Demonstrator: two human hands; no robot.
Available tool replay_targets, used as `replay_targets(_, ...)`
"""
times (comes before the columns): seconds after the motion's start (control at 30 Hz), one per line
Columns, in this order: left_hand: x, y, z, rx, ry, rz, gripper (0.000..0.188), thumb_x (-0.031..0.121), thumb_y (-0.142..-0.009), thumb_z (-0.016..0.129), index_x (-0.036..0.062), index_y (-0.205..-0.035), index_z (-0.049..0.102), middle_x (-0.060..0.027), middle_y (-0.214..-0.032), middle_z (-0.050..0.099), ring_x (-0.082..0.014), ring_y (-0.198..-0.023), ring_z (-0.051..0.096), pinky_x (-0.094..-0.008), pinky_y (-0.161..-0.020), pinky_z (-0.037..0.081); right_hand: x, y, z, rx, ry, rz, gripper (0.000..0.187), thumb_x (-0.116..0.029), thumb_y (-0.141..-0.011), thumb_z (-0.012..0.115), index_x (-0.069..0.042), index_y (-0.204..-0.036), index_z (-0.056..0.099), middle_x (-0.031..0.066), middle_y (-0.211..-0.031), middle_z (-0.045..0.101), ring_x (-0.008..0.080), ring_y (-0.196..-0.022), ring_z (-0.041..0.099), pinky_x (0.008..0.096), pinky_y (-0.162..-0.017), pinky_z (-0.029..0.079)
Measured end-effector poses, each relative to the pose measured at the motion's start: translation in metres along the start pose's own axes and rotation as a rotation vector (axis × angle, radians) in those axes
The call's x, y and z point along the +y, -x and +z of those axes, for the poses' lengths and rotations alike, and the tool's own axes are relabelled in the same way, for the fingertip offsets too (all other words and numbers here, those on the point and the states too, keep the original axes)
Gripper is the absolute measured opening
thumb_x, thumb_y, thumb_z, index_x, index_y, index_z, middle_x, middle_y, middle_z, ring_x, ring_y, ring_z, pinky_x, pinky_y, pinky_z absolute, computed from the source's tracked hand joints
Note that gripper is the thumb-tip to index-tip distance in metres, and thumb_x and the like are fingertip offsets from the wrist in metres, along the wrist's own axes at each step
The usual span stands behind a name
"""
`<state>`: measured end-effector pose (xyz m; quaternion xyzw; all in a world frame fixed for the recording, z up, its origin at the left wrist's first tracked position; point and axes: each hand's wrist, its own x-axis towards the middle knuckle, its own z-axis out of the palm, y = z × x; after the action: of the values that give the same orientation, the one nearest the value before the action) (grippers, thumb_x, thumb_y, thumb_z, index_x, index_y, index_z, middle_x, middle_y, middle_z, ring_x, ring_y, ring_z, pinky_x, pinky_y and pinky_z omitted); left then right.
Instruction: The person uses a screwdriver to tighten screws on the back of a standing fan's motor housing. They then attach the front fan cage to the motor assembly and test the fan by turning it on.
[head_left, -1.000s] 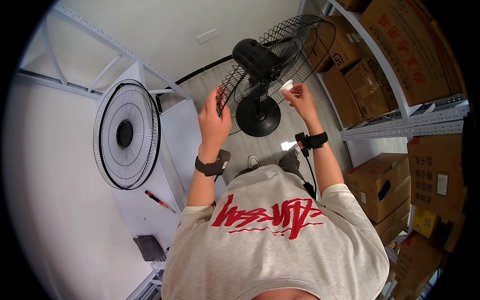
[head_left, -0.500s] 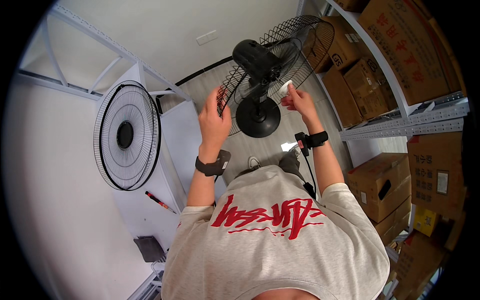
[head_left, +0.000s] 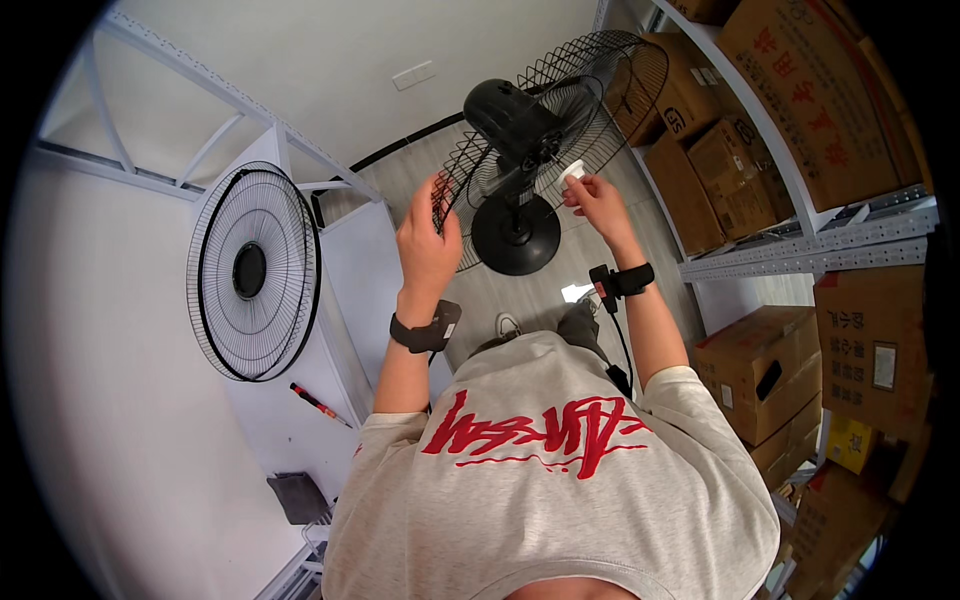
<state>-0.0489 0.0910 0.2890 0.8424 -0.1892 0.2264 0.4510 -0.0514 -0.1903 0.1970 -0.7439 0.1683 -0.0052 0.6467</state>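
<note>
A black floor fan (head_left: 508, 120) stands before me on a round base (head_left: 517, 235), its rear wire guard (head_left: 640, 80) spreading out on both sides of the motor. My left hand (head_left: 430, 240) is closed round the left edge of that guard. My right hand (head_left: 600, 207) pinches a small round white cap (head_left: 572, 173), held up just right of the fan's neck. A separate front wire guard (head_left: 215, 270) with a black round centre leans at the left, on the white shelf.
A red and black screwdriver (head_left: 318, 402) lies on the white shelf (head_left: 290, 425) near the loose guard. Metal shelving (head_left: 800, 250) with several cardboard boxes (head_left: 765, 365) runs along the right. A pale wall (head_left: 330, 60) rises behind the fan.
The white cap has turned in my right hand and now shows its round shape, and that hand has shifted slightly. My left hand stays on the guard.
</note>
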Motion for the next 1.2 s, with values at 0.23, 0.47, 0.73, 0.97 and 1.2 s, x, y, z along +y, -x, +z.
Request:
replay_targets(0.23, -0.003, 0.001, 0.0, 0.014, 0.008, 0.004, 0.032, 0.003, -0.097, 0.057, -0.0014, -0.129, 0.056, -0.0177, -0.111, 0.072, -0.0295, -0.103, 0.071, -0.0367, -0.089, 0.054, -0.013, 0.003, -0.003, -0.057, -0.12, 0.215, 0.053, -0.048, -0.097, 0.064, 0.004, -0.107, 0.065, 0.0089, -0.088, 0.072, 0.015, -0.08, 0.071, 0.0278, -0.067, 0.055)
replay_targets(0.47, -0.006, 0.002, 0.0, -0.002, 0.007, -0.007, 0.042, -0.002, -0.09, 0.059, -0.0005, -0.131, 0.054, -0.0182, -0.115, 0.07, -0.0317, -0.103, 0.07, -0.0385, -0.089, 0.055, -0.001, 0.007, 0.006, 0.122, 0.348, -0.174, 0.051, -0.048, -0.1, 0.058, 0.002, -0.108, 0.066, 0.008, -0.089, 0.074, 0.0154, -0.079, 0.072, 0.0275, -0.067, 0.056)
replay_targets(0.73, -0.007, 0.005, 0.002, -0.009, 0.016, 0.0, 0.047, -0.004, -0.086, 0.06, 0.0001, -0.133, 0.053, -0.0183, -0.116, 0.068, -0.0329, -0.102, 0.069, -0.0395, -0.089, 0.055, 0.011, -0.003, 0.003, 0.007, -0.064, -0.048, 0.054, -0.049, -0.1, 0.059, 0.003, -0.114, 0.063, 0.0092, -0.089, 0.073, 0.0154, -0.078, 0.071, 0.028, -0.066, 0.056)
replay_targets(0.97, -0.009, 0.005, 0.002, -0.009, 0.009, -0.009, 0.048, -0.004, -0.085, 0.059, 0.0003, -0.133, 0.053, -0.018, -0.117, 0.068, -0.0328, -0.103, 0.069, -0.0395, -0.089, 0.055, -0.003, 0.001, -0.001, -0.012, -0.117, 0.175, 0.052, -0.047, -0.097, 0.064, 0.003, -0.114, 0.062, 0.0088, -0.095, 0.072, 0.0149, -0.078, 0.071, 0.0266, -0.065, 0.055)
replay_targets(1.2, -0.007, 0.004, 0.003, -0.014, 0.031, -0.019, 0.047, -0.004, -0.086, 0.059, -0.0001, -0.132, 0.054, -0.0177, -0.117, 0.068, -0.0324, -0.104, 0.069, -0.0391, -0.09, 0.055, 0.013, 0.001, 0.006, 0.122, 0.102, -0.14, 0.051, -0.046, -0.098, 0.062, 0.003, -0.113, 0.063, 0.0089, -0.089, 0.072, 0.0152, -0.076, 0.072, 0.027, -0.064, 0.055)
